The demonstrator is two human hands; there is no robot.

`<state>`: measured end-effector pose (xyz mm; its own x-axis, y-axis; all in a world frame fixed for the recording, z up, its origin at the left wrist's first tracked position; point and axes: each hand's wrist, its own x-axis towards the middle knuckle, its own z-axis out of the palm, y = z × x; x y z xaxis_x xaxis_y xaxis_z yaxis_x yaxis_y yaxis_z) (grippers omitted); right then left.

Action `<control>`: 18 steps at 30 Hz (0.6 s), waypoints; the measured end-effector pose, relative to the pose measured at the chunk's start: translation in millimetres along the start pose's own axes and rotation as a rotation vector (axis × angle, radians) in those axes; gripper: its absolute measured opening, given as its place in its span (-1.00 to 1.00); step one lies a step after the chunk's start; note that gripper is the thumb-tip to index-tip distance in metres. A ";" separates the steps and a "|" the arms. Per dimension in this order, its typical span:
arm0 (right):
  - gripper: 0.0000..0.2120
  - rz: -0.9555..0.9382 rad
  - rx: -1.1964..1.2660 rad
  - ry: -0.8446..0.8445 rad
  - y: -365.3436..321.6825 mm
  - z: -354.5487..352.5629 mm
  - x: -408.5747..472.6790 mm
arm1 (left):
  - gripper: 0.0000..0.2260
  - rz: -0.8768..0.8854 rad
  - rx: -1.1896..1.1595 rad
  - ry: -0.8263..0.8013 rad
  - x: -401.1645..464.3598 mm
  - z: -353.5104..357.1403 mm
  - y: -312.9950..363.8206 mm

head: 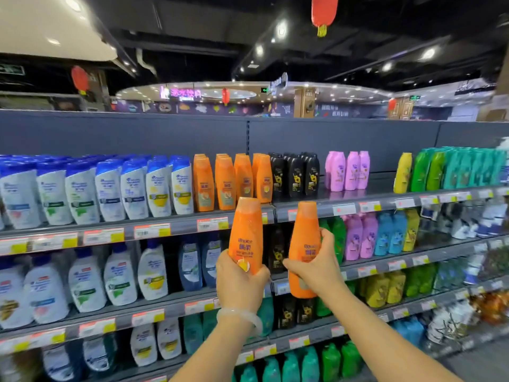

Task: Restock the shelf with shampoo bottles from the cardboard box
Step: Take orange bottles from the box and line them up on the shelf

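Observation:
My left hand [239, 281] grips the lower part of an orange shampoo bottle [245, 230], held upright with its cap just below the top shelf edge. My right hand [316, 264] holds a second orange shampoo bottle [304, 235] around its middle, also upright and a little to the right. Both are raised in front of the shelf unit, just below a row of matching orange bottles [228, 181] standing on the top shelf [154, 226]. The cardboard box is out of view.
White and blue bottles [96, 186] fill the top shelf's left side. Black bottles [296, 175], pink bottles [347, 170] and green bottles [457, 168] stand to the right, with a gap behind the pink ones. Lower shelves hold more bottles. Price tags line the shelf edges.

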<state>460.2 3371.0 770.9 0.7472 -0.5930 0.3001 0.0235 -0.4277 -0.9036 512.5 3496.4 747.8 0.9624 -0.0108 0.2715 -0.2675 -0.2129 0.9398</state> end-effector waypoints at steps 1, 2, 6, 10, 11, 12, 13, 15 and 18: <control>-0.17 0.000 -0.003 0.000 1.5 -3.2 6.3 | -0.65 0.012 -0.003 0.003 4.2 6.5 3.3; -0.16 -0.001 -0.006 0.003 4.1 -5.4 13.9 | -0.66 0.021 -0.005 0.009 9.8 13.1 5.8; -0.17 -0.007 -0.003 0.016 11.5 -10.1 54.2 | -0.62 0.038 -0.009 0.042 44.3 42.0 6.0; -0.21 -0.028 0.012 0.008 12.6 -7.8 103.4 | -0.56 0.037 -0.003 0.074 92.1 68.5 3.5; -0.22 -0.035 0.018 0.005 13.4 -6.1 114.6 | -0.56 0.040 -0.009 0.078 103.0 73.8 3.4; -0.23 -0.038 0.025 0.001 14.6 -3.5 124.6 | -0.56 0.046 -0.011 0.085 112.8 78.6 3.1; -0.22 -0.037 0.033 -0.004 16.4 -0.8 133.3 | -0.56 0.053 -0.011 0.091 121.5 83.1 2.5; -0.21 -0.041 0.042 -0.017 22.4 5.1 150.0 | -0.54 0.054 -0.002 0.104 136.7 91.1 0.3; -0.20 -0.036 0.051 -0.030 31.9 12.8 171.3 | -0.54 0.038 0.020 0.123 154.2 103.3 -5.4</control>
<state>597.5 3264.5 789.5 0.7650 -0.5566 0.3239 0.0839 -0.4124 -0.9071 667.2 3394.9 763.1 0.9380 0.1008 0.3315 -0.3015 -0.2342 0.9243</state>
